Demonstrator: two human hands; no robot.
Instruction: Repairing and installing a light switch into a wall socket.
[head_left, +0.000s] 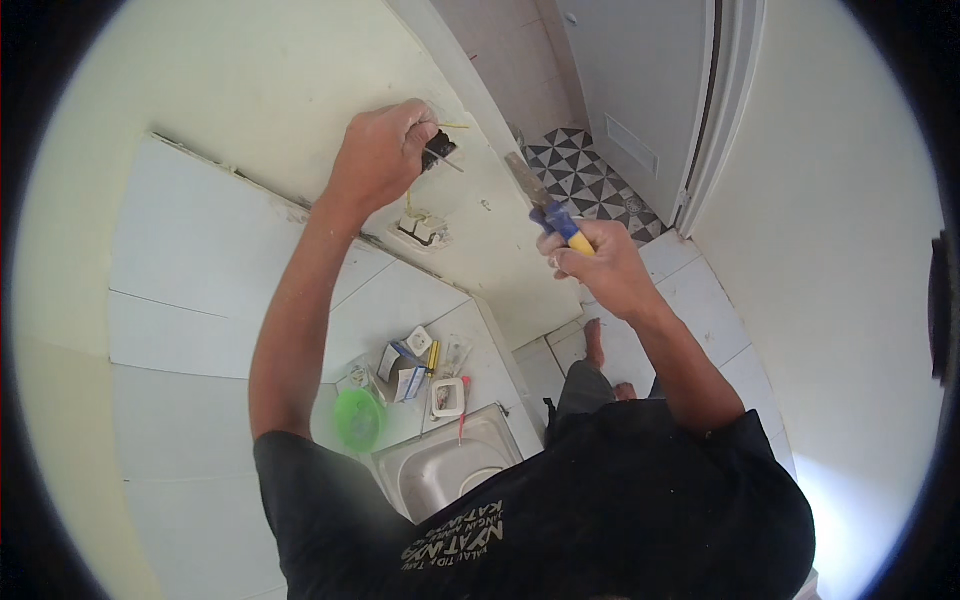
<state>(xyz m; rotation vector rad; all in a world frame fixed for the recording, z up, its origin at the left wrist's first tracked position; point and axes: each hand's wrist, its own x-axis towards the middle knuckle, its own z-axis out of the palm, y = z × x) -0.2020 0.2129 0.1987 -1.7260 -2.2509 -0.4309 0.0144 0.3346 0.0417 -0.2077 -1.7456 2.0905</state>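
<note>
My left hand (385, 150) is up at the wall, fingers closed in a pinch on electrical wires at a black wall box (440, 148). A thin yellow wire (455, 126) sticks out past the fingertips, and a pale wire (445, 161) slants out lower down. Just below the box, a white electrical fitting (420, 232) sits in the wall with a yellow wire running up from it. To the right, apart from the wall, my right hand (600, 262) grips pliers (530, 180) by their blue and yellow handles, jaws pointing up and left.
Below me is a steel sink (450, 462) beside a green bowl (359, 420). On the tiled counter lie an opened box (400, 372), a yellow-handled tool (433, 357), a white socket (419, 340) and a white square frame (448, 398). A white door (640, 90) stands ahead, by patterned floor tiles (580, 165).
</note>
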